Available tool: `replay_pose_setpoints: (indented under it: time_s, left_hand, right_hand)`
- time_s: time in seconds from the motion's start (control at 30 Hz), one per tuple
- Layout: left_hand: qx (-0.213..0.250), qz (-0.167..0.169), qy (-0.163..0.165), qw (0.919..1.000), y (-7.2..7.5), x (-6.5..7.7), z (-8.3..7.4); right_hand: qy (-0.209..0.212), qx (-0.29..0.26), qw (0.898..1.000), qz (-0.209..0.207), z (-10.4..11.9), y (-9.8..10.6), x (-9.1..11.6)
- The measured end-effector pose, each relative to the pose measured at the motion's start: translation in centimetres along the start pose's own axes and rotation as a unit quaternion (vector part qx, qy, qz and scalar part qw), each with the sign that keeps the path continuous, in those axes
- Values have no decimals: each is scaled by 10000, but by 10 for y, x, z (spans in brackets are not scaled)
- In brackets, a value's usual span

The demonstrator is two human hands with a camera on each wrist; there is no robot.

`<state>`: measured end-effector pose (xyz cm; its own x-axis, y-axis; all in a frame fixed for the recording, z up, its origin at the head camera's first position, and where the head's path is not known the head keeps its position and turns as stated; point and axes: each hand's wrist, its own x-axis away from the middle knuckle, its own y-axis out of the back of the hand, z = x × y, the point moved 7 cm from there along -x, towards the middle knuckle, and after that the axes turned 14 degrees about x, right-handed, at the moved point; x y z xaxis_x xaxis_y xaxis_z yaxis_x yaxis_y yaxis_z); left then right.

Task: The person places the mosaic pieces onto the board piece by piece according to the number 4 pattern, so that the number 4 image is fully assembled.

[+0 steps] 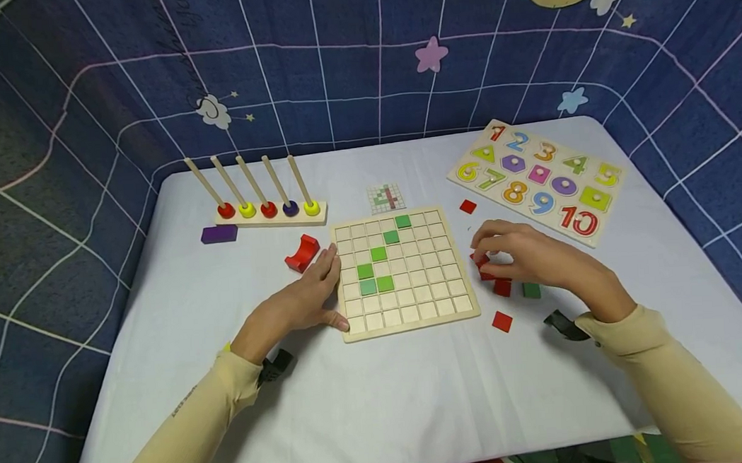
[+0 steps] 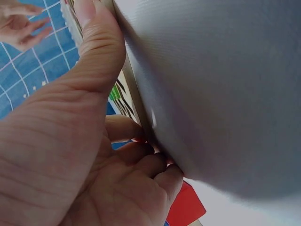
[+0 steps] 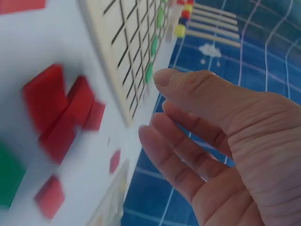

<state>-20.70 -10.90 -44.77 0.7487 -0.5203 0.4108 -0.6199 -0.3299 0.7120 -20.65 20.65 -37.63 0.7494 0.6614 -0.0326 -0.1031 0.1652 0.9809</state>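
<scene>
A wooden grid board [image 1: 421,276] lies on the table, with several green square tiles [image 1: 379,254] set in its cells. My left hand [image 1: 307,295] rests against the board's left side, fingers extended along the edge and thumb at the near left corner. Over a small heap of red square tiles [image 3: 44,99] to the board's right hovers my right hand [image 1: 519,251]. Its fingers bend loosely, and the right wrist view shows a gap between thumb and fingers with nothing in it. Beside the heap lie a green tile [image 1: 531,290] and a loose red tile [image 1: 502,321].
Behind the board is a small pattern card [image 1: 385,198]. A peg stand with coloured beads [image 1: 274,218], a purple block [image 1: 219,234] and a red curved block [image 1: 302,253] occupy the left. At back right lies a number puzzle board [image 1: 536,179]; near it is another red tile [image 1: 468,206].
</scene>
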Motion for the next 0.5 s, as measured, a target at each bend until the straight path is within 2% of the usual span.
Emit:
replay_pose_setpoints:
  time_s: [0.13,0.3,0.4,0.5]
  left_hand:
    - [-33,-16,-21,10000,-1,0,0]
    - [-41,6,8,10000,-1,0,0]
    - [-10,18,4,10000,0,1,-1]
    - [-8,15,9,10000,1,2,-1]
  right_hand:
    - [-251,14,9995,172,-13,3,20]
    - [-749,-39,9923,987,-29,-5,39]
    - [-877,-68,9850,1484,-35,-16,46]
    - [-935,-61,9804,1732,-39,-26,50]
